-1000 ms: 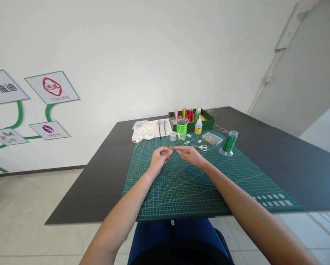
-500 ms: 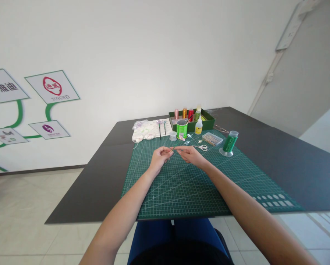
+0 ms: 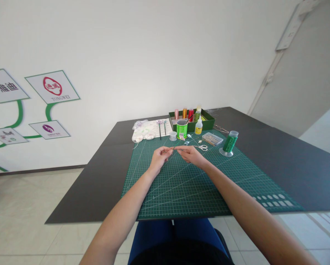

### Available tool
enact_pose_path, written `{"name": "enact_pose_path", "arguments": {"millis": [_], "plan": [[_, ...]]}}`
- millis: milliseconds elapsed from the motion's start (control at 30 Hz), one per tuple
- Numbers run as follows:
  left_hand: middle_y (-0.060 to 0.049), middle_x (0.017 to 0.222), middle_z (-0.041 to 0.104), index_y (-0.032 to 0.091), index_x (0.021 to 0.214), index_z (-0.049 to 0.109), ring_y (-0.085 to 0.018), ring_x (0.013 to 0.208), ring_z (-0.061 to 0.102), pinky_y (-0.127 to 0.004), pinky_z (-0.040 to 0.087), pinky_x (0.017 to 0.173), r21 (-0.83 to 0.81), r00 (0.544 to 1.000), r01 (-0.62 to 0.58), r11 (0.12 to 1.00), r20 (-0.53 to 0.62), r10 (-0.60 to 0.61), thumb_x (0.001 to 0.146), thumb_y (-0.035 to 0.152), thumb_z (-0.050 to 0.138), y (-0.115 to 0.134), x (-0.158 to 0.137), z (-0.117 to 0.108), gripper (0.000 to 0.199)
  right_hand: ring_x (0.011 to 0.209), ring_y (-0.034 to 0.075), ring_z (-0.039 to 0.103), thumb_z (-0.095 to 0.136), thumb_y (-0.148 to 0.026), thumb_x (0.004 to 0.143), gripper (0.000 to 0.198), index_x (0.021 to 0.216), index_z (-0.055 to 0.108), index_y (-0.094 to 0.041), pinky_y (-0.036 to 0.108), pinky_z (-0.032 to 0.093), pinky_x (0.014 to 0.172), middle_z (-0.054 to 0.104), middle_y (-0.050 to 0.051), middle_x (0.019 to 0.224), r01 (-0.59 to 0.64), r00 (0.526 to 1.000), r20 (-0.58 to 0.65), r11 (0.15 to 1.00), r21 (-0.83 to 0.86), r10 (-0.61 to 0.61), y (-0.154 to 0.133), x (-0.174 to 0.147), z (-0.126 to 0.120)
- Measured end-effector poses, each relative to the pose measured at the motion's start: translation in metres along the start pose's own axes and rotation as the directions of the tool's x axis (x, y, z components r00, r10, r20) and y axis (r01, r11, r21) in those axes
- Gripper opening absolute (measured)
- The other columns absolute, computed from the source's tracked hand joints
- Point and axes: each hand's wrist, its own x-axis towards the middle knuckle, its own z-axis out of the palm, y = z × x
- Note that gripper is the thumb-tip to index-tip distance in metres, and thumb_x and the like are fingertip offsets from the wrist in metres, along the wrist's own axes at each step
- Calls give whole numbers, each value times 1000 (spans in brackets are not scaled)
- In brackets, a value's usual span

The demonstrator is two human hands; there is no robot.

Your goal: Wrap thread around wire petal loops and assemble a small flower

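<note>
Above the green cutting mat, my left hand pinches a thin greenish strand between thumb and fingertips; whether it is wire or thread is too small to tell. My right hand meets it from the right, index finger stretched along toward the left fingertips and the other fingers curled under. What its fingertips grip is hidden. Just beyond the right hand lie small scissors with white handles. A spool of green thread stands farther right.
Behind the hands stand a green can, a glue bottle and a small lidded tub. A clear box lies to the right. Farther back, a dark green box holds thread spools; white cloth with two flower stems lies left.
Both hands stay in nearly the same place. The left thumb and fingertips have shifted slightly, and less of the thin strand shows below them.
</note>
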Motion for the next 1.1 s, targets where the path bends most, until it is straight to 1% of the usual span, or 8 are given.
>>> {"name": "enact_pose_path", "arguments": {"millis": [67,233,367,567,833,1100], "plan": [[-1,69,66,14,82,73,-6,49,42,-21,26,47,8,1000,-11,1000,3,11,64,53,87,0,0,-1,46,41,6,19,67,-54,87,63,130,69,-7,22,17,40,27,-14,47,-3,1000,3,1000,-1,3,0,0,0],[0,59,58,14,78,76,-8,49,39,-23,24,48,57,999,-44,997,29,43,70,54,82,-2,1,-2,42,41,6,20,66,-52,88,63,132,68,-7,23,18,41,27,-13,47,5,1000,7,1000,-14,-5,0,0,-1],[0,58,57,13,78,77,-8,49,40,-23,24,48,74,998,-56,996,22,54,70,53,82,-3,2,-3,41,41,7,20,65,-52,88,64,133,68,-7,23,19,41,27,-13,47,0,1000,3,1000,-19,0,0,0,-1],[2,54,53,14,80,77,-9,48,43,-22,25,46,46,999,-41,998,9,41,67,52,84,-5,3,-3,41,42,7,22,65,-51,89,65,134,68,-5,23,20,41,29,-13,48,-4,1000,2,999,-35,4,0,-1,-2],[3,50,53,14,79,74,-8,43,42,-22,28,44,51,999,-53,997,-6,54,66,53,86,-8,5,-5,43,41,7,21,65,-51,88,62,132,69,-7,22,19,41,29,-13,47,0,1000,8,1000,-25,0,1,0,-2],[3,49,55,13,78,72,-8,42,42,-21,29,44,45,999,-37,998,-10,38,63,54,88,-4,3,-4,46,41,7,21,65,-52,88,65,132,68,-4,22,19,40,29,-13,47,-9,1000,6,999,-34,9,0,0,-1]]}}
